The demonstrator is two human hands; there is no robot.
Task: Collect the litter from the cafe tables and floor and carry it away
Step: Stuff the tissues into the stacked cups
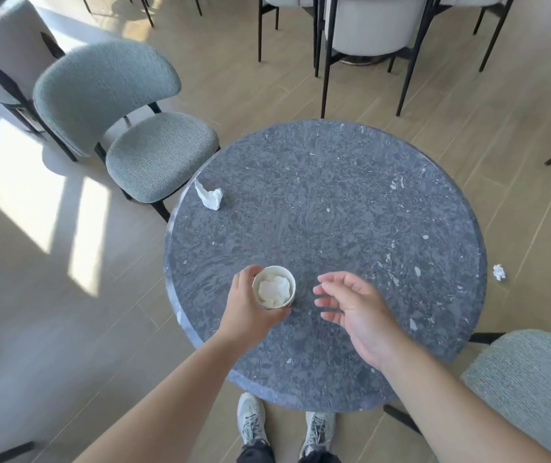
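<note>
On the round worktop [351, 202] we steady the paper cup [274, 287], already stuffed with tissue, at seven o'clock in our curled left hand [250, 307]. Our right hand [351, 304] hovers loose and empty; we'd send it to the crumpled napkin [209, 194] at ten o'clock, then the wad on the floor [499, 272] at three o'clock.

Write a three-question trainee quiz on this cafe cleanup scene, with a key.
1. True or false: the left hand grips the cup.
2. Where does the loose tissue on the table lie? A) far left edge B) centre C) near right edge
3. Fill in: the paper ball lies on the ____, right of the table.

Key: 1 true, and the right hand is open, holding nothing; 2 A; 3 floor.
</note>
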